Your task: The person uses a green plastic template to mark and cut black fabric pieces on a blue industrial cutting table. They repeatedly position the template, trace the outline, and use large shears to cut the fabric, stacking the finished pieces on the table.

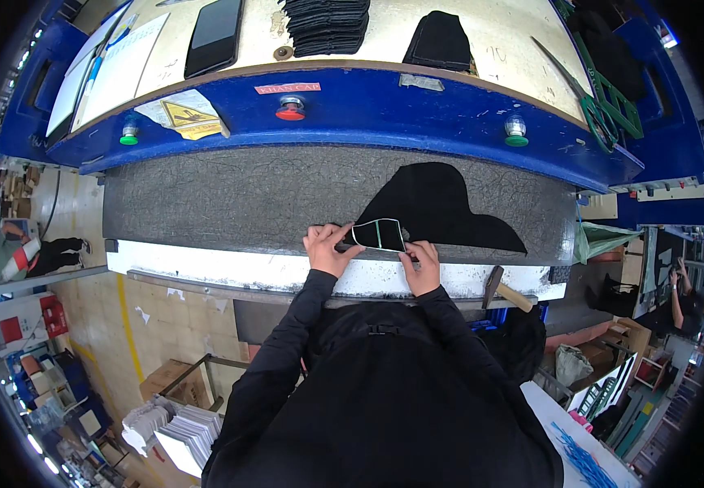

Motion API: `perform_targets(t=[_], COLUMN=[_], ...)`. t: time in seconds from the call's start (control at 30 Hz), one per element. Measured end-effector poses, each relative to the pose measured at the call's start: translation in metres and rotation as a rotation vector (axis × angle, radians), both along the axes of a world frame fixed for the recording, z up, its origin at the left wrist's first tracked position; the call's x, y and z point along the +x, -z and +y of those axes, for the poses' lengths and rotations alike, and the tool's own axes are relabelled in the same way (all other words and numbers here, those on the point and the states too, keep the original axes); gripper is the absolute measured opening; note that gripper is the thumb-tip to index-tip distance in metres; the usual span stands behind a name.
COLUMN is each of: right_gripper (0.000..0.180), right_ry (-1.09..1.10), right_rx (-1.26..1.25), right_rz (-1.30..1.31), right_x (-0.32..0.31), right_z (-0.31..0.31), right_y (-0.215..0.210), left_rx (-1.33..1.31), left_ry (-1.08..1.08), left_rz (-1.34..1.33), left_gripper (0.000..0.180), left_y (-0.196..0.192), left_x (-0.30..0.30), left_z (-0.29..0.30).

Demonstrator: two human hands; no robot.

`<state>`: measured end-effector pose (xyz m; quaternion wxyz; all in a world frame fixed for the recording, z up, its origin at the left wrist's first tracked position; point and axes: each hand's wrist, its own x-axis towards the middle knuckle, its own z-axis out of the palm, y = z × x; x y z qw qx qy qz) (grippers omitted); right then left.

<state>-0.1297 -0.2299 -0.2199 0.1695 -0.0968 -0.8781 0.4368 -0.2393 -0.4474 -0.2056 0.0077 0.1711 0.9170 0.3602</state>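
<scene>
My left hand (329, 250) and right hand (423, 268) pinch the thin frame (380, 234) at 2 ends, apparently its best holds, light and stiff against the limp-looking black sheet (433, 199) ahead of them.

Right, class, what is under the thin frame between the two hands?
Through the frame, black material shows; whatever lies beneath that material there is covered and cannot be seen.

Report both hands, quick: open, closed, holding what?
Left hand: closed, gripping left end of frame.
Right hand: closed, gripping its right end.
</scene>
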Motion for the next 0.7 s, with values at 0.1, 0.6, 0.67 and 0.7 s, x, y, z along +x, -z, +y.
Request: perform_targets(t=[0.1, 0.6, 0.67, 0.7], right_gripper=[0.021, 0.018, 0.016, 0.016], right_ry=[0.024, -0.007, -0.001, -0.002], right_rx=[-0.001, 0.059, 0.069, 0.067], right_rz=[0.01, 0.062, 0.071, 0.07], right_x=[0.0011, -0.0019, -0.0012, -0.0011], right_z=[-0.0007, 0.0048, 0.0044, 0.0042], right_y=[0.0034, 0.0009, 0.0024, 0.0028], left_rx=[0.019, 0.106, 0.095, 0.09], left_ry=[0.006, 0.017, 0.015, 0.013], left_rz=[0.012, -0.046, -0.053, -0.056], left_gripper=[0.056, 0.048, 0.047, 0.046], left_y=[-0.0002, 0.0063, 0.0065, 0.0062], left_x=[-0.0009, -0.004, -0.0038, -0.004], left_z=[0.0012, -0.0061, -0.0057, -0.0055])
